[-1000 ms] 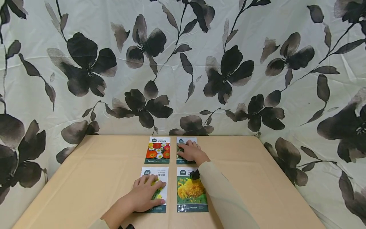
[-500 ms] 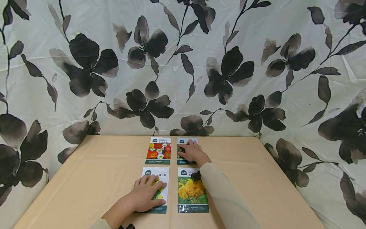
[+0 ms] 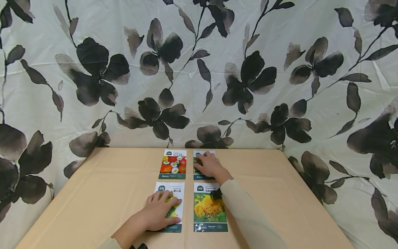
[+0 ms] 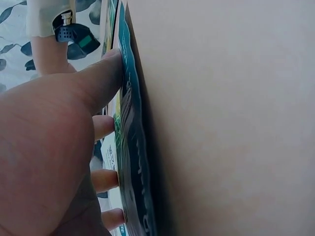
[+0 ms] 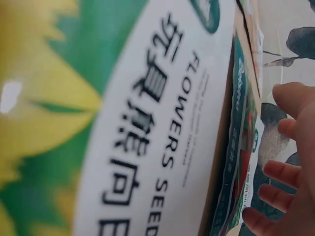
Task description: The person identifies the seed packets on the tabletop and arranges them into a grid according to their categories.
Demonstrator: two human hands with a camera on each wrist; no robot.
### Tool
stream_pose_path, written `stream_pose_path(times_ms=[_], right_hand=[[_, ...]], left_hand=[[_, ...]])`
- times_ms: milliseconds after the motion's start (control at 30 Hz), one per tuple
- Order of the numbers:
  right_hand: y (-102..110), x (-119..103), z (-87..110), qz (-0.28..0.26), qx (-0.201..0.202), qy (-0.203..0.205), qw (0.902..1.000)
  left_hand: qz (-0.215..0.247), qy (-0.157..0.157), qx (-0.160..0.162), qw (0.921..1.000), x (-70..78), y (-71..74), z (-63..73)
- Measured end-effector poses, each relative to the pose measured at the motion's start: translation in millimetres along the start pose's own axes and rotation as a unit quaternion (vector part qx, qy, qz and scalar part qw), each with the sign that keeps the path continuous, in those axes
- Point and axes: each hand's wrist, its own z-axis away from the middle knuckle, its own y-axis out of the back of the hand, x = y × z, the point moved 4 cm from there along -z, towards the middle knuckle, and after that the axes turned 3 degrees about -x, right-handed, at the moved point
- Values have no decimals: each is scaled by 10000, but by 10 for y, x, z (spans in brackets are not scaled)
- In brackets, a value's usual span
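Observation:
Flat on the table lie flower seed packets in two rows. My left hand (image 3: 158,211) rests, fingers spread, on the front left packet (image 3: 178,210); in the left wrist view, its thumb and fingertips touch this packet (image 4: 135,162). My right hand (image 3: 212,165) is over the back right packet (image 3: 199,176), covering much of its picture. In the right wrist view the right hand's fingers (image 5: 278,196) are extended, their tips beside the far side of that packet (image 5: 240,147). Below my right forearm is the front right packet (image 3: 209,207), with yellow flowers and a "FLOWERS SEED" label.
The back left packet (image 3: 173,165), with red, orange and white flowers, lies untouched by either hand. A tan cloth covers the table (image 3: 102,193). Behind it hangs a white curtain (image 3: 199,86) printed with dark flowers. Black wrist devices (image 3: 216,194) sit at the cuffs.
My right hand has shifted slightly toward the right and its forearm has moved a little right too. The left hand stays on its packet. The packets keep their arrangement.

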Motion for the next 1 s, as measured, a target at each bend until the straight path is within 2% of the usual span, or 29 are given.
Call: stream_pose_path(times_ms=[133,300,567,1000], right_hand=[[42,-22,89,-121,199,194,9995],[32,-16,187,-66,242,292,9993],[-72,41,254,177,-309,-207,9992],[-53,1,252,226,-376,-308,9986]], left_hand=[[-18,-6,25,10000,-1,-7,-3],[-24,-31,36,10000,-3,-11,-4],[-17,-35,7,10000,1,-10,-1],[-3,-23,21,10000,-2,-4,6]])
